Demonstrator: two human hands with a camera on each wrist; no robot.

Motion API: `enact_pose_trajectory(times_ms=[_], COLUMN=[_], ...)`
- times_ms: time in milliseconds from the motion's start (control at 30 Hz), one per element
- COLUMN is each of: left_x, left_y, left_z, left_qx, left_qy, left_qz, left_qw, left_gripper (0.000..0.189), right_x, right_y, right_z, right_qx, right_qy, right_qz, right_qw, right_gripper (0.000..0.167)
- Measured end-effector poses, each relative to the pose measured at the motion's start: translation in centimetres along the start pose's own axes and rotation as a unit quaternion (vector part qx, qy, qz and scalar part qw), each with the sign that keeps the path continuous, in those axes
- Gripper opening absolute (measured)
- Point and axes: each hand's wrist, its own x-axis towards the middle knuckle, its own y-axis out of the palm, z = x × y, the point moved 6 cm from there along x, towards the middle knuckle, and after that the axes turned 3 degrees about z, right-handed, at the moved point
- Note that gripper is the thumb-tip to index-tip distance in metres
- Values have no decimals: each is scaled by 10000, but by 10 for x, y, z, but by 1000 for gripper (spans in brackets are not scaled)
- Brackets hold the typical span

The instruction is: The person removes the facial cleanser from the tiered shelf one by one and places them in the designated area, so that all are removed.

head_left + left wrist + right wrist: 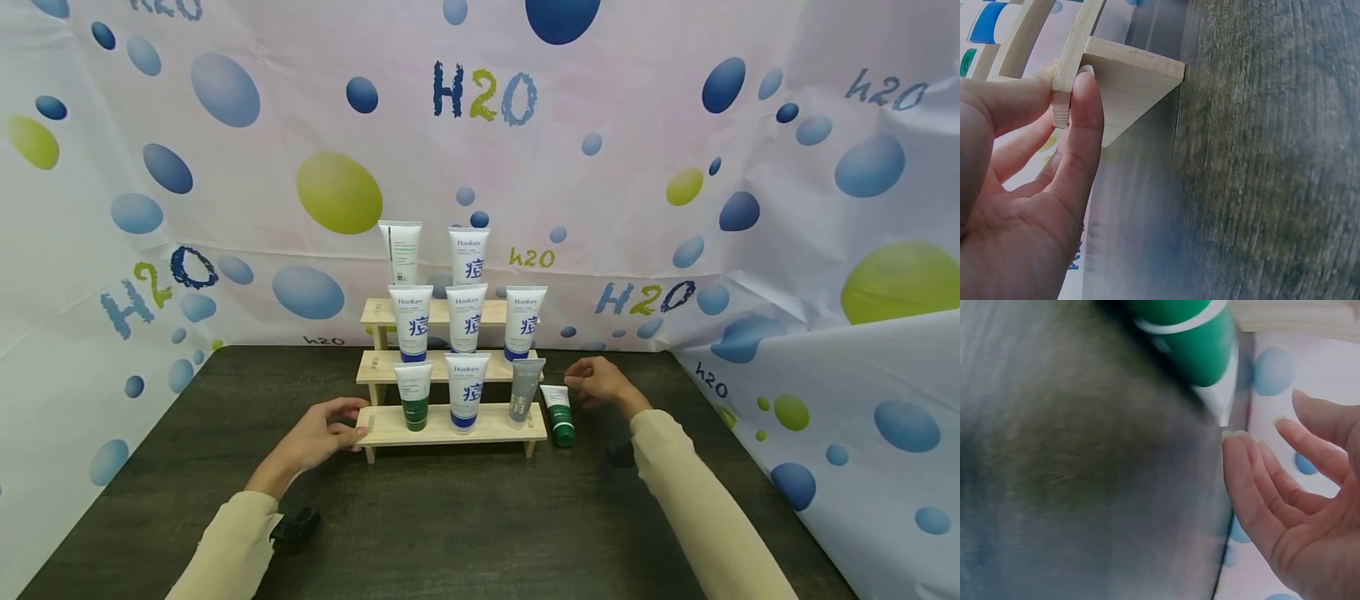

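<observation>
At the left end of the bottom tier of a three-tier wooden display stand (435,435) is my left hand (318,433). In the left wrist view its thumb and finger pinch the end of the board (1063,94). My right hand (602,383) is by the top end of a green-and-white tube (558,417) that lies on the table right of the stand. The right wrist view shows that tube (1179,344) apart from the fingertips (1230,440); the fingers are extended and hold nothing.
The bottom tier carries a small green-and-white tube (415,398), a white-and-blue tube (467,393) and a grey tube (524,393). Three white-and-blue tubes stand on the middle tier, two tubes on the top. Behind the dark table (450,525) hangs a printed backdrop (585,200).
</observation>
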Motion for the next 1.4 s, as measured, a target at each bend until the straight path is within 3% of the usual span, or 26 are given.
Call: enact_pose_trajectory(times_ms=[333, 667, 1200, 1400], left_x=[-2, -2, 1, 0], left_y=[0, 1, 0, 0], left_z=[-4, 0, 0, -2], left_qx=[39, -56, -55, -35], left_qy=[13, -80, 86, 69], left_qz=[-19, -30, -33, -22], left_qw=[10000, 9999, 9999, 10000], left_gripper=[58, 57, 59, 59], right_x=[-5, -11, -19, -23], right_y=[-23, -39, -64, -74], right_z=[41, 86, 139, 164], right_qx=[378, 507, 246, 114], right_qy=[-424, -972, -1267, -1584], right_qz=[-11, -141, -413, -517], right_qw=[9984, 9939, 9908, 9860], right_gripper=[44, 44, 45, 43])
